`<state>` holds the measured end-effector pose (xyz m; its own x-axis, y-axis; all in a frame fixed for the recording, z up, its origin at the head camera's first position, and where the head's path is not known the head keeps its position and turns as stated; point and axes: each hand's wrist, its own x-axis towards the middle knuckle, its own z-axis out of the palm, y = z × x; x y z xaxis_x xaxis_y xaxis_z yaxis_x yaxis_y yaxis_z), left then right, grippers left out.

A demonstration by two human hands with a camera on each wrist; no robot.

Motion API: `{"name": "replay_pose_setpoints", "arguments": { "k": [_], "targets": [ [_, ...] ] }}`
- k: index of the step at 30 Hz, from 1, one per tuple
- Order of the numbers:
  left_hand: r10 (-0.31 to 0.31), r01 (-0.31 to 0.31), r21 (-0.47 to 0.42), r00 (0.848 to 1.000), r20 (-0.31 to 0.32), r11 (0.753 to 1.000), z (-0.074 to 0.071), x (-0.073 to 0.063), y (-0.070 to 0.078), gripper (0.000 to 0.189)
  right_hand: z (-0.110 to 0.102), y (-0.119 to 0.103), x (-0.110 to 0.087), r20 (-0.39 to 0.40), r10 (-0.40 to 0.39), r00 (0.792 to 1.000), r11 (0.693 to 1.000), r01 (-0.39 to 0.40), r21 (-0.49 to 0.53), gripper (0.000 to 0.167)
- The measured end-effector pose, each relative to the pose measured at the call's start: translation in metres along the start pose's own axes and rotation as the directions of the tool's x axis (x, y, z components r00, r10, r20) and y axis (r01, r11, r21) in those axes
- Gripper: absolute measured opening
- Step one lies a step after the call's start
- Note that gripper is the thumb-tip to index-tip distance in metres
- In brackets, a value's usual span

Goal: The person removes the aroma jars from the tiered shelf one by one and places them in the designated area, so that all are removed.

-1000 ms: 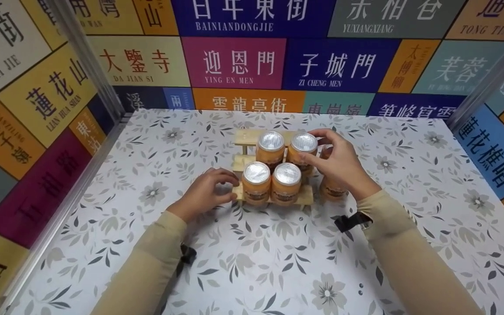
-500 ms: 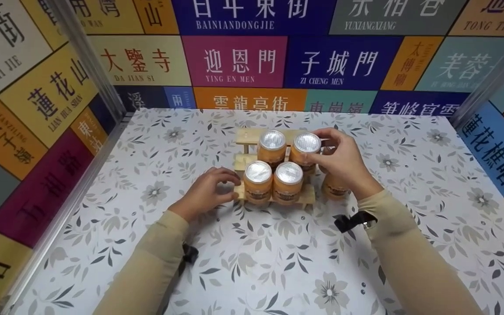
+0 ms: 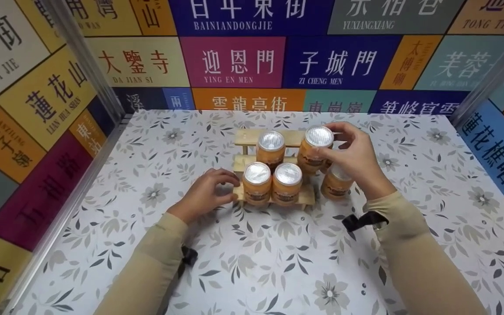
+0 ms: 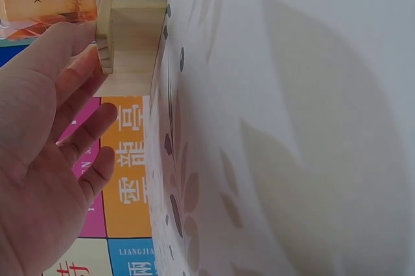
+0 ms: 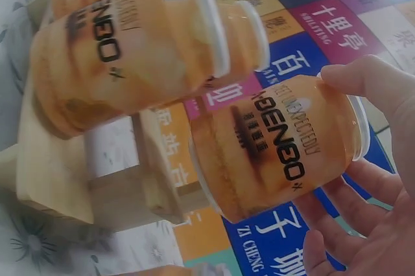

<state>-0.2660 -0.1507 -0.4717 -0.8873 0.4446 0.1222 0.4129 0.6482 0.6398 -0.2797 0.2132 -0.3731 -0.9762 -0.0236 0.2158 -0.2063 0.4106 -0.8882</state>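
A wooden step rack stands on the table, bearing orange cans with silver lids. Two cans, a left one and a right one, are side by side on the lowest step. Another can sits on the step behind them. My right hand grips a can near its lid, thumb in front; in the right wrist view this can is tilted and apart from the others. My left hand pinches the left end of the lowest step between thumb and index finger, other fingers loose.
One more can stands on the table right of the rack, partly behind my right hand. The table has a floral cover. Panels with large characters wall it in at the back and both sides.
My right hand has lifted its can off the rack's middle step and moved it up and to the right. The left hand stays at the rack's end.
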Motion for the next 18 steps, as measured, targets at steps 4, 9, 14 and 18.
{"name": "replay_pose_setpoints", "arguments": {
  "k": [4, 9, 14, 18],
  "targets": [
    [0.026, -0.026, 0.029, 1.000, -0.012, 0.999, 0.000, -0.001, -0.001, 0.028, -0.009, 0.000, 0.002, -0.025, 0.006, 1.000, 1.000, -0.006, 0.020, 0.060],
    [0.023, -0.022, 0.026, 1.000, -0.017, 0.999, 0.000, -0.002, 0.000, 0.028, -0.023, 0.000, 0.004, -0.056, -0.011, 0.998, 1.000, 0.012, 0.012, 0.057],
    [0.027, -0.027, 0.027, 0.999, -0.018, 0.999, 0.000, -0.002, 0.001, 0.029, -0.039, 0.000, 0.003, -0.110, -0.017, 0.994, 1.000, 0.015, -0.013, 0.054],
    [0.020, -0.020, 0.039, 1.000, -0.014, 0.999, 0.001, -0.002, 0.001, 0.028, -0.051, 0.009, 0.005, -0.149, -0.002, 0.989, 1.000, -0.002, -0.029, 0.054]
  ]
}}
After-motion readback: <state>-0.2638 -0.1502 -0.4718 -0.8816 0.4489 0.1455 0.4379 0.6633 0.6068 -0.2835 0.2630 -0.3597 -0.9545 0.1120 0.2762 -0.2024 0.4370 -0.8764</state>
